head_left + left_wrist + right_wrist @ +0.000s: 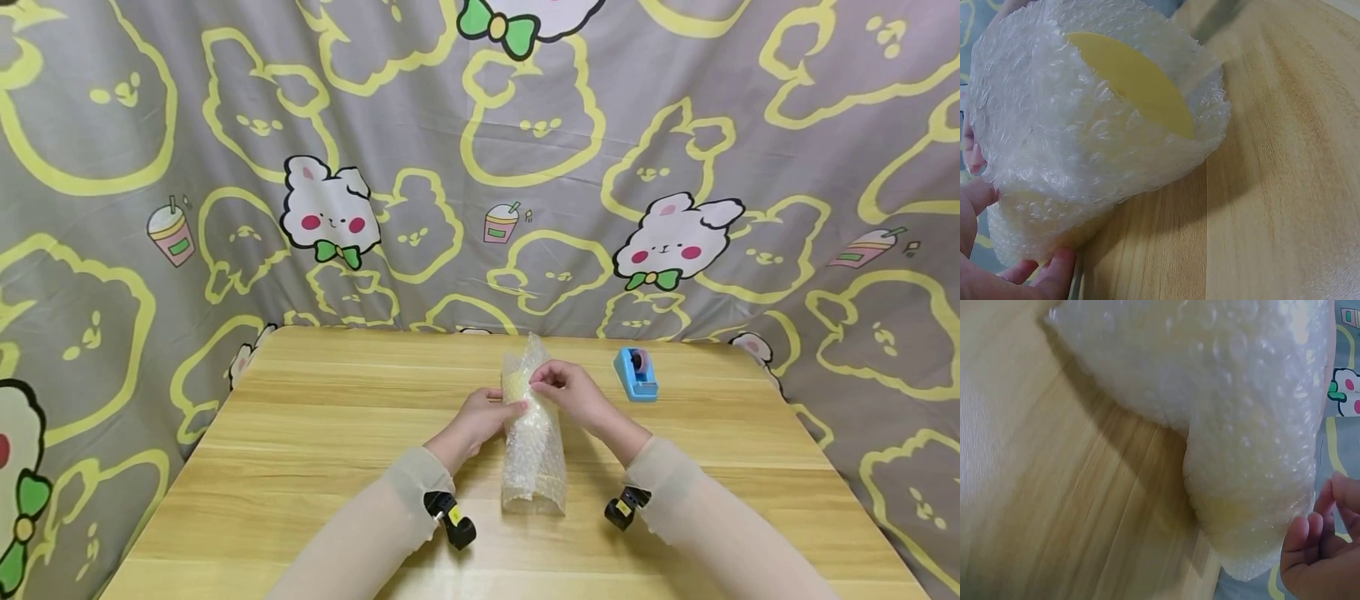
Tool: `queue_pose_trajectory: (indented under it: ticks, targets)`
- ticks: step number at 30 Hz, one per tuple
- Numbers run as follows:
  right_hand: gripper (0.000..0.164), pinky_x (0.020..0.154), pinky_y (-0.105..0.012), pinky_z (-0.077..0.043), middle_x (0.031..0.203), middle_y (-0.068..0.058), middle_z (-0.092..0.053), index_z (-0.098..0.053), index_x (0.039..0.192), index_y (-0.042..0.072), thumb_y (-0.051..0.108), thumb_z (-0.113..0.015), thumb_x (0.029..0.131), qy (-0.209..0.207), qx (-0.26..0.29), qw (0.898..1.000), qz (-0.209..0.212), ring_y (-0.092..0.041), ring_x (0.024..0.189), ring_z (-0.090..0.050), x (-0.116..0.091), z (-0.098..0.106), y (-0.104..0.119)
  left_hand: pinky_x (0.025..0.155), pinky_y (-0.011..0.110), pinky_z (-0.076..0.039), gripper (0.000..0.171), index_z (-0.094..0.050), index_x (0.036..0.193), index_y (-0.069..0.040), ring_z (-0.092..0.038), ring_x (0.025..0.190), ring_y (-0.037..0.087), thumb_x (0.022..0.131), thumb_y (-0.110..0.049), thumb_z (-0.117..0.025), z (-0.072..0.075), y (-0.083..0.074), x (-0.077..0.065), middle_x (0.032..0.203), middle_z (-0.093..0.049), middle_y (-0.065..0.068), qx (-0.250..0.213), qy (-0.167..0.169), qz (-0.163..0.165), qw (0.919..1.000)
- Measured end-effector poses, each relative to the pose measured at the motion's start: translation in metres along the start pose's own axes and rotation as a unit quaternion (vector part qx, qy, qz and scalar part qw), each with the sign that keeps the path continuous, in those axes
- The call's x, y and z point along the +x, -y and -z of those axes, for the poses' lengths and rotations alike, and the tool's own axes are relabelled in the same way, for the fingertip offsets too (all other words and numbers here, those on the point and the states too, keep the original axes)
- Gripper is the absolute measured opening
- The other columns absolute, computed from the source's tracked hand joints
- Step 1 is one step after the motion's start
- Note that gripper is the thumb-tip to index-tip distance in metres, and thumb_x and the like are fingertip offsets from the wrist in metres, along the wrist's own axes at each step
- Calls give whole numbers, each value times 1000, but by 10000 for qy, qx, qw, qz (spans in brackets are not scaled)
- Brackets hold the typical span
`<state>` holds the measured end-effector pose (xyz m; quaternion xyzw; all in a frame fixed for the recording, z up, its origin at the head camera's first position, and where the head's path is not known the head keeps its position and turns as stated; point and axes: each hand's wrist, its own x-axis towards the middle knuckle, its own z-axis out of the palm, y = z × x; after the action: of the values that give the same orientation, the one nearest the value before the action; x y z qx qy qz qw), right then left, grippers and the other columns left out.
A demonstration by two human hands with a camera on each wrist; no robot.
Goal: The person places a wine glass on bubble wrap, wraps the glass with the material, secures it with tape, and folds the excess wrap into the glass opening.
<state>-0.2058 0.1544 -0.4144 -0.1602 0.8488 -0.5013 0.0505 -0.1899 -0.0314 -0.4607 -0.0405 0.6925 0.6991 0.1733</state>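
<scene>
A roll of clear bubble wrap [534, 454] lies lengthwise on the table, wrapped around something yellow. At its open end, in the left wrist view, a flat yellow piece with a curved edge [1138, 81] shows; the rest is hidden under the bubbles. My left hand [480, 417] grips the wrap from the left side, with the thumb on top and the other fingers lower down. On the right, my right hand [572, 392] has curled fingers, the tips brought close together at the wrap's upper surface. Whether they pinch anything thin cannot be made out.
A blue tape dispenser [636, 375] with a roll of tape stands to the right of my right hand, towards the back of the wooden table [330, 442]. Behind the table hangs a grey patterned curtain [420, 125]. Small black cameras are strapped at both wrists.
</scene>
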Motion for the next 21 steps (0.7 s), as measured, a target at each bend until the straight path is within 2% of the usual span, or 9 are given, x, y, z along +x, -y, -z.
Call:
queue_pose_trajectory:
  ticks: [11, 21]
  targets:
    - [6, 70, -29, -48, 83, -1, -62, -67, 91, 7, 6, -66, 96, 319, -972, 9931, 573, -16, 77, -54, 7, -1, -7, 83, 33, -58, 59, -49, 130, 9, -67, 94, 23, 89, -21, -78, -1, 1, 1, 116, -60, 18, 107, -59, -7, 9999]
    - [8, 74, -30, -49, 82, 5, -64, -70, 88, 12, 7, -70, 93, 128, -1423, 9859, 873, -15, 84, -52, 9, -5, -10, 84, 34, -58, 59, -48, 130, 9, -67, 96, 23, 89, -20, -78, -1, -1, -1, 117, -60, 18, 81, -51, -14, 10000]
